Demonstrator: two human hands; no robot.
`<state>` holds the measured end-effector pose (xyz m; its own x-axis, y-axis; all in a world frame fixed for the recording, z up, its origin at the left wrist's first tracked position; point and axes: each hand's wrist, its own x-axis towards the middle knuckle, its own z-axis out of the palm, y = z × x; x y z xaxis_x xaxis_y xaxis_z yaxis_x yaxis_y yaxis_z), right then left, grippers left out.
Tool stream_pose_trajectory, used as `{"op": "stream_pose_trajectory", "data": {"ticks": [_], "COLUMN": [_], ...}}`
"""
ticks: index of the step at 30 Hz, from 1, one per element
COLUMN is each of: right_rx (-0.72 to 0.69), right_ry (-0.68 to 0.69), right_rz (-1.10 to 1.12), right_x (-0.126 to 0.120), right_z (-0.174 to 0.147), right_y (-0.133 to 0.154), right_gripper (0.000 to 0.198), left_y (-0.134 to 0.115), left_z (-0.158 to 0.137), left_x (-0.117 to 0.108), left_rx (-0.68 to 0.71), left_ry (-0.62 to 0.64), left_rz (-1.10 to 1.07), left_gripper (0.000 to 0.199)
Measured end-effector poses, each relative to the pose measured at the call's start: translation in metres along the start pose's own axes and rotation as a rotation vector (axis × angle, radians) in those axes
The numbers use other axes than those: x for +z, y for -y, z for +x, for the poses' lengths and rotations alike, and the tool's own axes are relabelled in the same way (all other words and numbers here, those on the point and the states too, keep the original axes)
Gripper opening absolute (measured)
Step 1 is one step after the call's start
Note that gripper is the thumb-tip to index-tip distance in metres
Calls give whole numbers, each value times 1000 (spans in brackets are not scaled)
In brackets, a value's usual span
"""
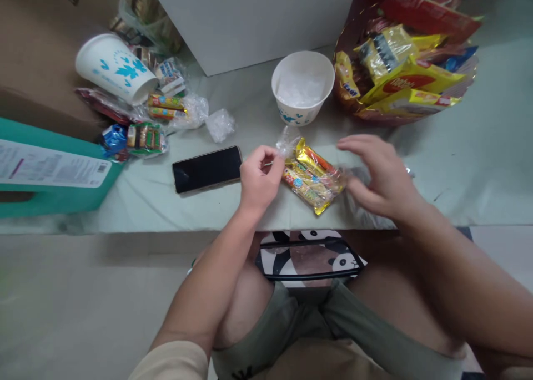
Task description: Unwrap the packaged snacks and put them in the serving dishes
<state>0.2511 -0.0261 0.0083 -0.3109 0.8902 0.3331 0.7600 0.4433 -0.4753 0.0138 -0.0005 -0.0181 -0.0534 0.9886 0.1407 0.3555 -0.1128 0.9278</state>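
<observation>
Grey-green shorts (270, 335) lay nearest, across the person's lap, at six o'clock from the clear-wrapped snack packet (314, 186), the centre for every direction here. Beyond them the pale, cloth-covered bench (478, 169) ran across the view, with the packet on its near part. On it a white box (258, 19) stood at eleven o'clock, a brown cardboard box (45, 41) at ten and a teal carton (89, 199) at nine. One o'clock held a basket (353, 108) full of bright snack packages. Below the bench's near edge, at six, was a panda-print item (308, 258) with black edging.

At three o'clock hung the right hand (383, 175), its fingers spread; the thumb was close by the packet's right side, but blur hid whether it touched. The left hand (260, 183) was at nine, thumb and forefinger pressed together, pinching the wrap at the packet's upper-left corner, just beside its gathered end.

One paper cup (302, 114), holding clear plastic, stood upright at twelve; a tipped cup (112, 69) lay at ten. A phone (207, 169) lay at nine, just beside the left hand. Smallest was a crumpled plastic ball (220, 126) at ten.
</observation>
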Motion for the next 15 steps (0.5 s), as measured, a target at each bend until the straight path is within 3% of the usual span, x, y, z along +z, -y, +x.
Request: {"op": "stream_pose_trajectory", "data": {"ticks": [4,10,13,15], "right_rx": [-55,15,137,199], "right_ry": [113,-199,-200,-174], "right_rz": [-63,-158,-236,-249], "right_x": [4,-6,-11,-12], "right_z": [0,1,-3,-5], "right_y": [2,-29,-43,-44], "right_gripper": [25,14,17,23], "left_y": [5,11,17,20], "left_z": [8,18,23,25], "left_x": [-12,-27,-31,-32], "left_rx": [-77,-101,-181,-132], "left_ry": [-134,-374,-371,-284], "left_rz": [-162,-266,-271,-179], "left_gripper": [13,11,7,9]}}
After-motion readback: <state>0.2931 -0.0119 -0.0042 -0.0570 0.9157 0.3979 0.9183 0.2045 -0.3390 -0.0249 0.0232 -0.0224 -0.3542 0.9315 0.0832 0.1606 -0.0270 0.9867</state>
